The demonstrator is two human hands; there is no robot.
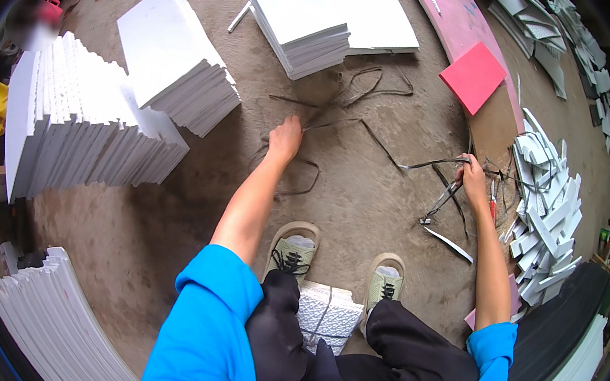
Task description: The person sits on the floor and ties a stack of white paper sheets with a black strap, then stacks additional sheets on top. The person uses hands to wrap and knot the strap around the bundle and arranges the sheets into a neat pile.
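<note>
A long dark strap [427, 163] runs over the concrete floor between my two hands. My left hand [286, 138] is closed on one part of it, with loose loops lying beyond and beside the fingers. Its fingertips are partly hidden. My right hand [472, 180] is closed round the strap farther right, and more tangled lengths hang below it. Between my shoes, close to my body, lies a small bundle of white textured sheets [327, 313] with a dark band across it. A narrow white strip [448, 246] rests under the right hand.
Stacks of white boards stand at the left [87, 138], far left [178, 51] and far middle [293, 18]. A pink square sheet [473, 77] lies on a pink board at the far right. White offcuts [546, 216] are heaped right of my right hand. More white sheets [61, 321] stand near left.
</note>
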